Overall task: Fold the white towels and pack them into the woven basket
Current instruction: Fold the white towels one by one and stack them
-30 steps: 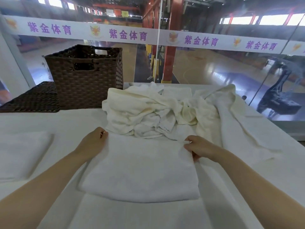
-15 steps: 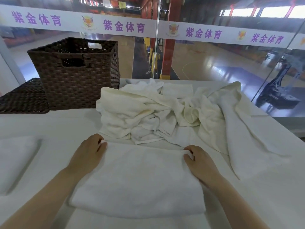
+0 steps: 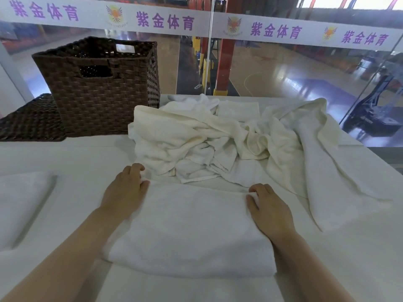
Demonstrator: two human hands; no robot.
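A white banner (image 3: 218, 27) runs across the glass wall behind the tabletop (image 3: 72, 162), printed again and again with the purple characters 紫金体育 beside a winged gold-and-red emblem whose small lettering is too fine to read. On the white tabletop, a folded towel (image 3: 192, 227) lies flat in front of the person. The left hand (image 3: 124, 190) rests on its far left corner with the fingers curled over and pinching the edge, and the right hand (image 3: 268, 205) does the same at the far right corner, thumb and fingers nipping a small tuck of cloth. Just behind the folded towel sits a rumpled heap of white towels (image 3: 207, 140), one of them trailing down toward the right side of the tabletop. The brown woven basket (image 3: 102, 83) stands upright at the back left, well apart from the folded towel, with a flat woven lid (image 3: 28, 120) lying beside it. Another folded towel (image 3: 19, 205) lies at the left edge. Compared with half a second ago, both hands sit at the same far corners, the view is closer, and the basket appears slightly further right.
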